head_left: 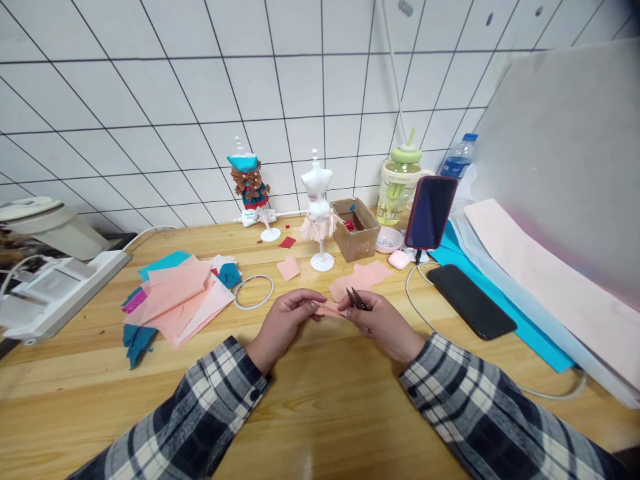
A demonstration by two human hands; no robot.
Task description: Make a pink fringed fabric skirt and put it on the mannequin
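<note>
A small folded piece of pink paper [330,309] is stretched between my two hands, low over the wooden table. My left hand [290,323] pinches its left end. The right end is between the fingers of my right hand [385,325], which also holds small dark scissors [357,299] with the blades pointing up and away. Behind my hands lie pink paper pieces with jagged edges [361,277] and a small pink square [289,269]. A white mini mannequin [317,187] with a pink paper skirt [316,229] stands further back.
Left are crumpled pink and blue papers [175,297], a white ring [254,292] and a power strip [65,300]. A dressed mannequin [250,187], cardboard box [357,233] and drink bottle [399,190] stand behind. Right are an upright phone [431,212], a flat phone [471,301] and long paper sheets [555,280].
</note>
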